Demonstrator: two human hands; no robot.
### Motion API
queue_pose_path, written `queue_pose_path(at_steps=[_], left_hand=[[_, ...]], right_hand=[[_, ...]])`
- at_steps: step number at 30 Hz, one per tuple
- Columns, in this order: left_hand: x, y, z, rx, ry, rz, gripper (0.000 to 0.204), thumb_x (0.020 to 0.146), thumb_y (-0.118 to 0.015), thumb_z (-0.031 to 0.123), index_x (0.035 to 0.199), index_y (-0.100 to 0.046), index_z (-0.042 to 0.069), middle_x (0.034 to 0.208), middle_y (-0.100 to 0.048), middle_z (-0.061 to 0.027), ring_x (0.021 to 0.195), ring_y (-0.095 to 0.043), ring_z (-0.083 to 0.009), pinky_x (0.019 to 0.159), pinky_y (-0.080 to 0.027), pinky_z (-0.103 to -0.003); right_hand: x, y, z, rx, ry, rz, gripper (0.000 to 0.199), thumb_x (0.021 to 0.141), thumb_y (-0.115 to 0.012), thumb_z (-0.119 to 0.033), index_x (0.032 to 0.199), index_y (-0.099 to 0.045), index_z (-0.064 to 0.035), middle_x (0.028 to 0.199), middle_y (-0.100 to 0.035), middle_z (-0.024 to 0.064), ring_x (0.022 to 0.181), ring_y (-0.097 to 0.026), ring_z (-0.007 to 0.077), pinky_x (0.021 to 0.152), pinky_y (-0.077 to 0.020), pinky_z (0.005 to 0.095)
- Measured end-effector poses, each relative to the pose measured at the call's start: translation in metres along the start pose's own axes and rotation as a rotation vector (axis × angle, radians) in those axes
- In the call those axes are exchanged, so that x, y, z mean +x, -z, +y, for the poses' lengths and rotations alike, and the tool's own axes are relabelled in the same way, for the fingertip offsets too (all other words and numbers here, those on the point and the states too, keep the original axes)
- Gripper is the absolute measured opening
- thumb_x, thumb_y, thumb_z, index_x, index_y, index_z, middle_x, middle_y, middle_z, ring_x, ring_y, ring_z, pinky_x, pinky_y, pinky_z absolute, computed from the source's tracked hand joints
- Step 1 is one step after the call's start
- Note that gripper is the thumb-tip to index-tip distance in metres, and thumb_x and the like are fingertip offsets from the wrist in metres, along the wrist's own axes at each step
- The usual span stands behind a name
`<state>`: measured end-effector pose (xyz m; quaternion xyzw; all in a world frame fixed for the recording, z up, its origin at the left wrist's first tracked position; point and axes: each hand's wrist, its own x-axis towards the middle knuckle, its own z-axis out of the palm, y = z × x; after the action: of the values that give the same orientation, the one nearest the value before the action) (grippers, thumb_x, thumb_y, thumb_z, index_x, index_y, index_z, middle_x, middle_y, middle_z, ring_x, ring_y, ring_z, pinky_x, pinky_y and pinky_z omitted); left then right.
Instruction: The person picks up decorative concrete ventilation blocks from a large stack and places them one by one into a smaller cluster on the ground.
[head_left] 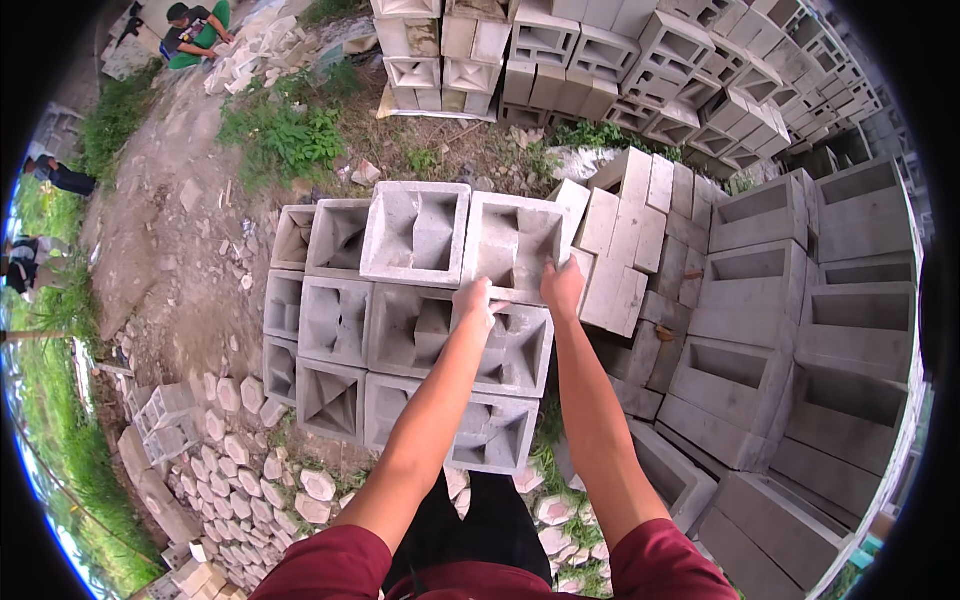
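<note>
A grey hollow concrete block point(515, 243) sits at the far right of the stack's upper row, between my two hands. My left hand point(474, 302) is closed at its lower left corner, with the fingers partly hidden. On its right edge my right hand point(562, 287) is closed, thumb along the side. Another hollow block point(415, 232) stands right beside it on the left. Below both lies a stack of hollow blocks point(336, 318), their cavities facing me. Whether the held block rests fully on the stack cannot be made out.
To the right lean piled solid-sided blocks point(612, 245) and a tall wall of blocks point(740, 370). More block stacks point(440, 60) stand at the back. Hexagonal pavers point(235, 480) lie at the lower left. A person point(196, 33) crouches by rubble at the far left.
</note>
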<state>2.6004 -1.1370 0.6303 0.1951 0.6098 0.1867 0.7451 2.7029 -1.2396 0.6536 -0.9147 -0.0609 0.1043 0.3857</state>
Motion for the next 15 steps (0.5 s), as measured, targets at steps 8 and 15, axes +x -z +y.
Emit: queue_pose_path(at_steps=[8, 15], left_hand=[[-0.005, 0.047, -0.004, -0.007, -0.014, -0.173, 0.04, 0.078, -0.061, 0.007, 0.113, -0.047, -0.006, 0.114, -0.045, -0.019, 0.107, -0.048, -0.0362, 0.08, -0.048, -0.062], [-0.142, 0.149, 0.029, 0.574, -0.06, -0.233, 0.103, 0.072, -0.037, 0.081, 0.143, -0.019, 0.008, 0.145, -0.023, -0.0205, 0.134, -0.023, -0.0325, 0.099, -0.02, -0.064]], right_hand=[[-0.046, 0.017, -0.005, 0.113, 0.073, -0.014, 0.029, 0.079, -0.061, -0.015, 0.1, -0.056, 0.0039, 0.09, -0.062, 0.0262, 0.09, -0.06, 0.0409, 0.077, -0.0463, 0.0431], [-0.139, 0.114, 0.005, 0.116, -0.004, 0.023, 0.032, 0.076, -0.065, -0.022, 0.094, -0.06, 0.0046, 0.083, -0.064, 0.0234, 0.084, -0.063, 0.037, 0.073, -0.048, 0.0414]])
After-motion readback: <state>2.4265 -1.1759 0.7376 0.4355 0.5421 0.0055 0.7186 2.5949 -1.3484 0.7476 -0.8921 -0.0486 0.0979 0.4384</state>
